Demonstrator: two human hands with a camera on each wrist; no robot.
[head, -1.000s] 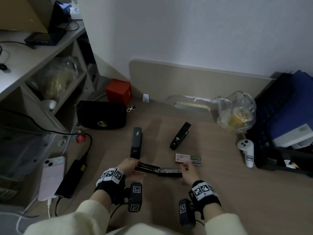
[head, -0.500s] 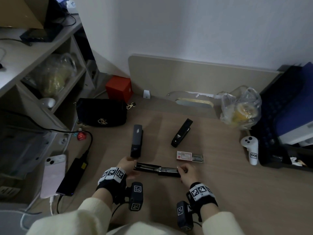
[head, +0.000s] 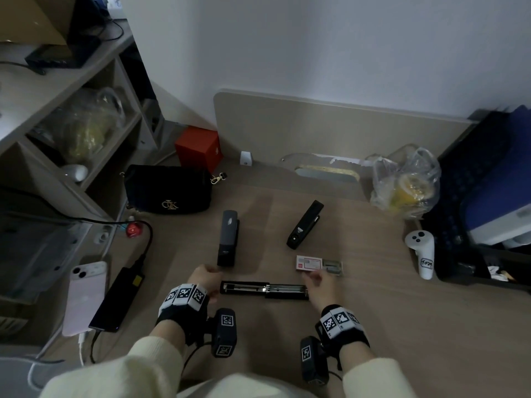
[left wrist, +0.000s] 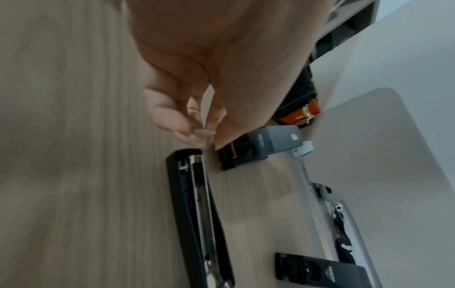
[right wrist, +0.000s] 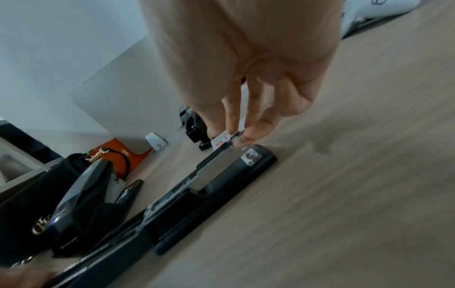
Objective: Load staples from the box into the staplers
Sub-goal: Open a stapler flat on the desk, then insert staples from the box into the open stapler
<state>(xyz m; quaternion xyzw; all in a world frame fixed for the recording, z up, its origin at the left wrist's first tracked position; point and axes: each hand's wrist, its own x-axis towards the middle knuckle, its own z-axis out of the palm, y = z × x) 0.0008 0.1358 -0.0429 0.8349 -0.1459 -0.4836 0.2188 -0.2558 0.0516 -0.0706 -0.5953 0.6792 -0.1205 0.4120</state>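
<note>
The right hand pinches a thin grey strip of staples above the long black stapler lying open, while the left hand, fingers loosely curled, holds nothing.

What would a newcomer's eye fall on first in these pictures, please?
A black stapler lying folded open flat on the desk, between the left hand and right hand. Just beyond the right hand sits the staple box, with two closed staplers farther back.

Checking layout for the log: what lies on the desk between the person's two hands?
The opened stapler lies flat between the left hand and right hand, its metal channel facing up. The head view shows it best.
</note>
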